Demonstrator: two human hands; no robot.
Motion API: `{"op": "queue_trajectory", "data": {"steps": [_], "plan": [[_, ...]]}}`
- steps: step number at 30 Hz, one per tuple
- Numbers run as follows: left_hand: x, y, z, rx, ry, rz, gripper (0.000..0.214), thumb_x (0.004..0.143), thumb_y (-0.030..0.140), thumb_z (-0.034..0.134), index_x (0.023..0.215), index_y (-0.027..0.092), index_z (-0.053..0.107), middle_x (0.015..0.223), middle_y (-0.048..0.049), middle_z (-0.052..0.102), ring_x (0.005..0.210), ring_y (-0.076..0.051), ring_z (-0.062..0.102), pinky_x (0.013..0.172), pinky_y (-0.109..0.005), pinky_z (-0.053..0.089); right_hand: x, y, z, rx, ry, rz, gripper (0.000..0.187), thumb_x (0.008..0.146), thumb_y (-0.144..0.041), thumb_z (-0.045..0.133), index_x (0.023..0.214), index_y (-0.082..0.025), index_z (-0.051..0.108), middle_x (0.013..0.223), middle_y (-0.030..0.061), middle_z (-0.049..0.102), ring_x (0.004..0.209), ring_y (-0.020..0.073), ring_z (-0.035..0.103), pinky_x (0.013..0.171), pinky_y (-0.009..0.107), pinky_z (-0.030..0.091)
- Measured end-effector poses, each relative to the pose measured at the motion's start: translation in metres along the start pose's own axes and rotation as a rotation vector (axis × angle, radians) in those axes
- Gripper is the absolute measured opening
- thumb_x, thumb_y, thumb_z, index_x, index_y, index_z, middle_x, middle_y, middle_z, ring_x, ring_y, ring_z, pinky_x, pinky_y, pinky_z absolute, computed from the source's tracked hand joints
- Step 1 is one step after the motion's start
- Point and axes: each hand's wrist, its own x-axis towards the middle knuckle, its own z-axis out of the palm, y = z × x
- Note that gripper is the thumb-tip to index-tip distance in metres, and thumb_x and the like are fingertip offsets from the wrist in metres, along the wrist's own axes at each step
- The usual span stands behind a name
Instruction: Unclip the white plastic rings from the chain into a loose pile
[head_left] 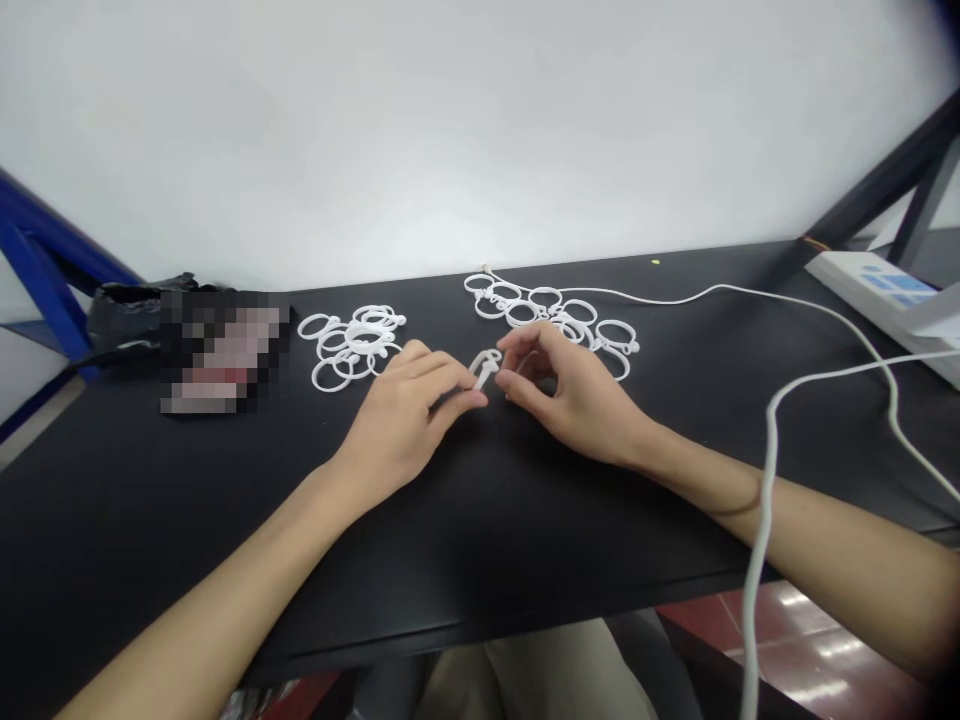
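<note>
Hands meet mid-frame over the black counter (487, 520). The left hand (401, 420) and right hand (574, 400) each pinch one small white ring (485, 368) in a tight grip. Behind lie a left pile (352, 345) and a right pile (555, 315).

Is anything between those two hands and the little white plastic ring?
Nothing visible. The left hand and right hand both hold the small white plastic ring at their fingertips; the left heap of white rings and the right heap of white rings lie beyond it.
</note>
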Motion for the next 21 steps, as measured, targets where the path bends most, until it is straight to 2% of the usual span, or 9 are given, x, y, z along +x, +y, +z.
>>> {"op": "queue_trajectory", "data": {"steps": [3,8,14,21], "plan": [[-0.0010,-0.0012,0.0014,0.035,-0.083,0.083,0.016,0.094,0.026,0.057,0.081,0.018,0.061,0.084,-0.0001,0.067,0.077,-0.017,0.047,0.076,-0.031,0.043,0.0002,-0.0031,-0.0017,-0.020,-0.060,-0.051,0.023,0.090,-0.028,0.059,0.109,-0.017,0.056,0.086,0.0010,0.065,0.070,0.0111,0.061,0.066,0.025,0.052],[-0.0026,-0.0016,0.0017,0.056,-0.164,0.085,0.018,0.096,0.027,0.054,0.081,0.018,0.059,0.082,-0.0006,0.064,0.077,-0.017,0.049,0.075,-0.033,0.043,0.0010,-0.0049,-0.0011,-0.094,-0.076,-0.101,0.014,0.090,-0.025,0.057,0.100,-0.017,0.061,0.083,0.0009,0.067,0.069,0.0106,0.062,0.065,0.023,0.051],[-0.0027,0.0020,-0.0009,0.034,-0.248,0.118,0.015,0.097,0.025,0.051,0.085,0.019,0.058,0.085,-0.0010,0.064,0.080,-0.017,0.055,0.075,-0.032,0.044,-0.0007,-0.0063,-0.0013,-0.098,-0.109,-0.091,0.020,0.090,-0.023,0.056,0.108,-0.016,0.061,0.086,0.0022,0.070,0.069,0.0112,0.063,0.066,0.024,0.052],[-0.0036,0.0020,-0.0008,0.003,-0.231,0.121,0.018,0.098,0.026,0.049,0.084,0.019,0.059,0.084,-0.0010,0.063,0.077,-0.016,0.055,0.073,-0.031,0.044,-0.0006,-0.0036,-0.0014,-0.107,-0.103,-0.116,0.007,0.090,-0.023,0.056,0.095,-0.019,0.059,0.079,-0.0006,0.068,0.064,0.0106,0.062,0.061,0.023,0.049]]}}
